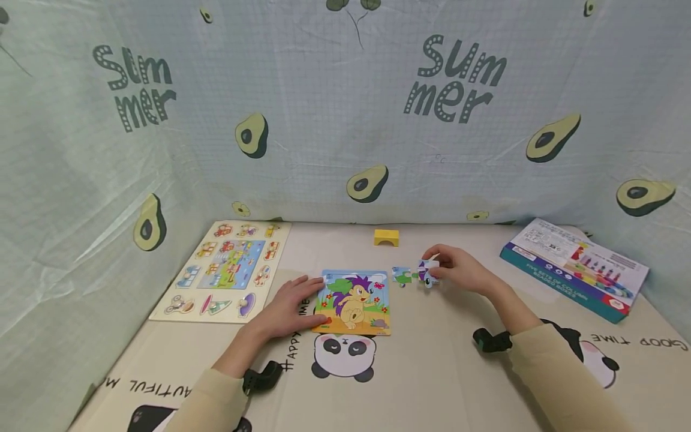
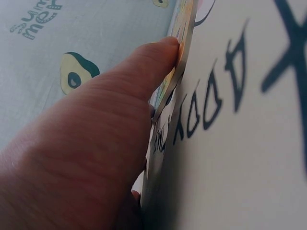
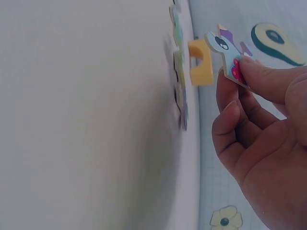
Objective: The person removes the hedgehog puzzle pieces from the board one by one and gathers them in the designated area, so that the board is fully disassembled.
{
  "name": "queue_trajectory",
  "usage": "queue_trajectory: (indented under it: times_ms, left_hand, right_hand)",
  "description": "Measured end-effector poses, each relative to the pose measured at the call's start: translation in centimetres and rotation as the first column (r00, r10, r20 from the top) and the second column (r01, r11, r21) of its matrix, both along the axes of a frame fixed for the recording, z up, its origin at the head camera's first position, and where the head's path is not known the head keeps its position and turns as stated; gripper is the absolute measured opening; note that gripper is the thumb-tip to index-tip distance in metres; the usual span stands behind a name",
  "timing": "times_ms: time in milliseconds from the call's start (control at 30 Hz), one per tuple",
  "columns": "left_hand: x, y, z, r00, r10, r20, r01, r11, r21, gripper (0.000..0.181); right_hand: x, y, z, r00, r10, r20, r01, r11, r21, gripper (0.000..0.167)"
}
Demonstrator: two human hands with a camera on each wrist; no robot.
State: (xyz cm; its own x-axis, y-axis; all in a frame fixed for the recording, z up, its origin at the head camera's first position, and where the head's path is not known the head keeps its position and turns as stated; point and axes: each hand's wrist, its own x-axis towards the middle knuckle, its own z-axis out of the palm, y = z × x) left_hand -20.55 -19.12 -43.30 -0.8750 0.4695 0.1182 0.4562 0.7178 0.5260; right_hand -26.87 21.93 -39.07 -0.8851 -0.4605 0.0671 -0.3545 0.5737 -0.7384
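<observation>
My left hand rests at the left edge of a square hedgehog puzzle. Its thumb touches the lower edge area, and its other fingers stretch toward the top left corner. Right of the puzzle, my right hand pinches a jigsaw piece between thumb and fingers, raised off the table in the right wrist view. That piece shows pale blue, purple and a pink patch. Under and beside it lie loose jigsaw pieces with green and blue print; the right hand partly hides them in the head view.
A wooden vehicle puzzle board lies at the left. A yellow arch block stands at the back middle. The beaded-boxes carton sits at the back right. Patterned cloth hangs behind and at the sides.
</observation>
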Motion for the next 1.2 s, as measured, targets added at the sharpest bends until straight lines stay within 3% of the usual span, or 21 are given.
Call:
queue_trajectory:
  times_ms: [267,833,1200]
  left_hand:
    - [0.0,-0.1,-0.1,1.000,-0.003,-0.010,0.003,1.000,0.009,0.077]
    - [0.1,0.0,0.0,1.000,0.012,0.018,-0.012,1.000,0.008,0.079]
    - [0.1,0.0,0.1,0.999,0.022,0.027,-0.023,1.000,0.000,0.079]
  right_hand:
    - [0.0,2.4,-0.1,1.000,-0.001,0.021,0.001,1.000,0.012,0.026]
    - [-0.3,5.2,-1.1,0.988,-0.029,0.149,0.026,0.999,0.022,0.028]
    - [-0.5,5.1,-1.0,0.992,-0.057,0.109,0.047,0.995,0.093,0.026]
